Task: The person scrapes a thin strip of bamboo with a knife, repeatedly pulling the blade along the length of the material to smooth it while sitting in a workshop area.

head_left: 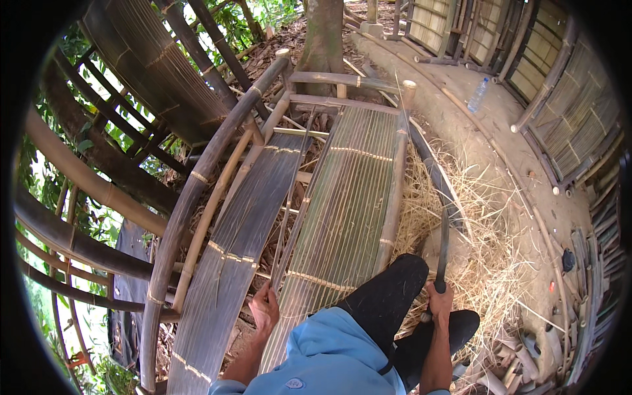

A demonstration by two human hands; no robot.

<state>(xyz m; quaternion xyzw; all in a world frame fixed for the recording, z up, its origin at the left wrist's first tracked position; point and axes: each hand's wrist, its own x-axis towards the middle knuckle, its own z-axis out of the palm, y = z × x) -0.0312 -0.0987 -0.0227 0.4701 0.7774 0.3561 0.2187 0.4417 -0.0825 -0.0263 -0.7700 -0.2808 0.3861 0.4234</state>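
My left hand [264,307] is low in the gap between two slatted bamboo panels, its fingers closed at the lower end of a long, thin bamboo strip [289,205]. That strip runs away from me along the gap. To its right lies the greenish slatted bamboo panel [345,197], bound with pale cross ties; a narrower dark grey panel [247,207] lies to its left. Beside my right knee, my right hand [440,301] is closed round the handle of a machete [443,247]. Its dark blade points up and away from me, over the straw.
A bamboo rail [197,178] borders the left side, and a crossbar [342,80] the far end, near a tree trunk [322,46]. Pale shavings [490,217] cover the ground at right. Bamboo offcuts [520,359] lie lower right. A plastic bottle [478,95] stands farther off.
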